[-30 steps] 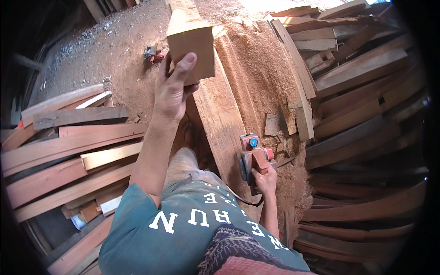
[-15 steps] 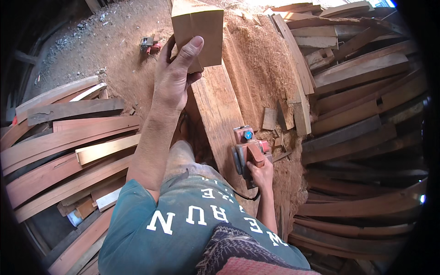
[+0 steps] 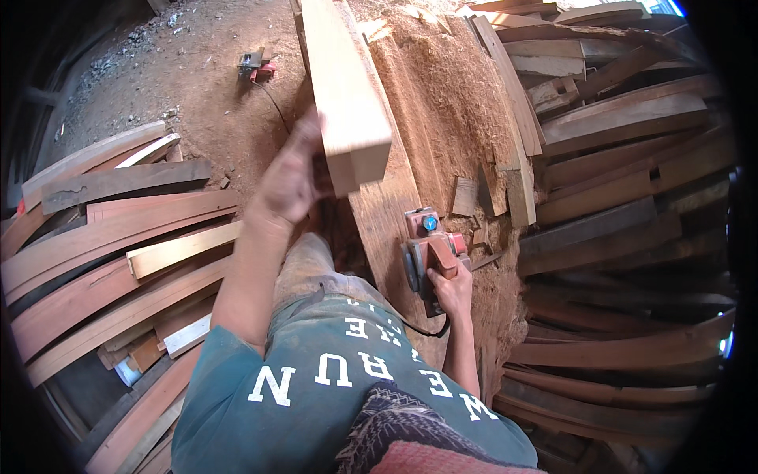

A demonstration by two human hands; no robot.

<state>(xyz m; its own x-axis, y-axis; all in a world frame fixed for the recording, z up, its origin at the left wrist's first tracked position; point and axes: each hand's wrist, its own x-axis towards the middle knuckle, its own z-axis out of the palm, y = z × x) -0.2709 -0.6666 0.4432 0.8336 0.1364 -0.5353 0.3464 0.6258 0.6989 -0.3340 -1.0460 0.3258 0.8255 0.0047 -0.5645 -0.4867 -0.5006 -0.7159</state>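
A thick squared wooden beam [image 3: 343, 95] points its near end at me, its pale top face showing. It lies over a wide plank [image 3: 387, 213], though I cannot tell how fully it rests there. At the left side of that near end is my left hand [image 3: 288, 183], smeared by motion, its fingers too blurred to read. My right hand [image 3: 452, 291] is wrapped round the handle of a handheld electric planer [image 3: 430, 249], standing on the plank's right side. The planer has a blue knob, and a black cord [image 3: 430, 332] trails from it.
Stacked boards rise on the left [image 3: 126, 245] and the right [image 3: 632, 182]. Another red and grey power tool [image 3: 257, 67] sits on the dusty ground, upper left. Sawdust [image 3: 442, 103] and small offcuts [image 3: 464, 196] lie right of the plank.
The beam's near end has come down and toward me, so its top face now shows instead of its end face. My left hand has lowered with it; the planer stays about where it was.
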